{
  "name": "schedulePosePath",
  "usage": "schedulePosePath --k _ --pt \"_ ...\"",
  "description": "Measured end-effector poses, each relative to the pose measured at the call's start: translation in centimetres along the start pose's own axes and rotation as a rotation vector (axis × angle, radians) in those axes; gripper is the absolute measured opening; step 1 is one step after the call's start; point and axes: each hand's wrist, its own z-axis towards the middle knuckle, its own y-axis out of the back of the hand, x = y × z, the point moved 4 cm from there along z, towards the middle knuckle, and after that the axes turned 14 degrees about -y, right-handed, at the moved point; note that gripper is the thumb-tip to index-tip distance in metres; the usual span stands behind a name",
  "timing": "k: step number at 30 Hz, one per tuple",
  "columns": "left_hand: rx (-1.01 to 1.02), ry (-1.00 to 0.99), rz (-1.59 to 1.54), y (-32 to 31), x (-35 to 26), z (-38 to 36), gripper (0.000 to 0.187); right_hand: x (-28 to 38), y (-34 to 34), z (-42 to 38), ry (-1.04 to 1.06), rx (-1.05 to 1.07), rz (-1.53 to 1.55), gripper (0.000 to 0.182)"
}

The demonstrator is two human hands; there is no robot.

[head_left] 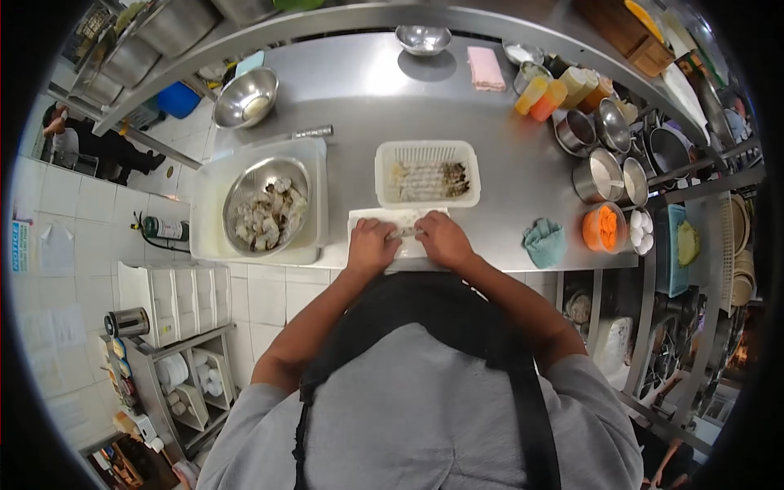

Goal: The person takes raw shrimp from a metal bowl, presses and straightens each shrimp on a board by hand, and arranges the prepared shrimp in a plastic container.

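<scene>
Both my hands meet over a white cutting board (412, 253) at the near edge of the steel table. My left hand (372, 245) and my right hand (443, 240) are closed on the two ends of one pale peeled shrimp (405, 232); the fingers partly cover it. Just beyond the board stands a white plastic basket (385, 175) with straightened shrimp (429, 181) laid side by side, their dark tails to the right. To the left, a steel bowl (232, 189) of curled, peeled shrimp (269, 214) sits in a translucent plastic tub (318, 204).
A knife sharpener-like metal handle (313, 131) lies behind the tub, near another steel bowl (245, 98). On the right are a green cloth (545, 242), a container of orange food (603, 227), eggs (642, 232), pots (597, 175) and sauce bottles (548, 100). A shelf (367, 18) overhangs the back.
</scene>
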Motion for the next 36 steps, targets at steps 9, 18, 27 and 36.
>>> schedulePosePath --k 9,18,27,36 --pt "-0.055 -0.156 -0.111 -1.5 -1.1 2.3 0.028 0.0 0.4 0.0 -0.035 -0.032 0.053 0.014" --pt "0.027 -0.141 -0.157 -1.9 -1.7 3.0 0.017 0.2 -0.5 0.2 0.090 -0.032 -0.209 0.008" --pt "-0.126 -0.048 -0.094 0.1 -1.0 0.5 0.029 2.3 0.9 -1.1 0.076 -0.120 -0.100 0.038" --pt "-0.020 -0.205 -0.128 -0.1 0.3 1.3 0.013 1.2 -1.3 1.1 0.121 -0.043 -0.113 0.013"
